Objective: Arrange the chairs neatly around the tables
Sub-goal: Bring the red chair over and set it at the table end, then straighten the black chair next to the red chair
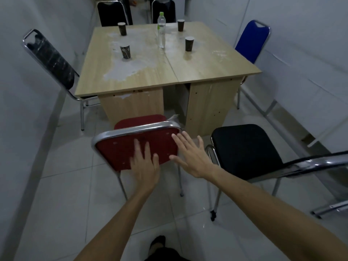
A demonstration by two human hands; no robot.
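Note:
A red chair (120, 147) with a chrome frame stands in front of me, facing two wooden tables (197, 68) pushed together. My left hand (144, 164) lies flat, fingers spread, on the back of its red backrest. My right hand (190, 155) is open with fingers apart at the backrest's right edge; I cannot tell whether it touches. A black chair (244, 147) stands to the right, turned sideways. Another black chair (50, 59) sits at the table's left side, a blue chair (252, 40) at its right, and two black chairs (113, 13) at the far end.
Several dark paper cups (125, 51) and a clear water bottle (161, 31) stand on the tables. White walls close in on both sides. The floor is glossy white tile. My foot (157, 243) shows at the bottom.

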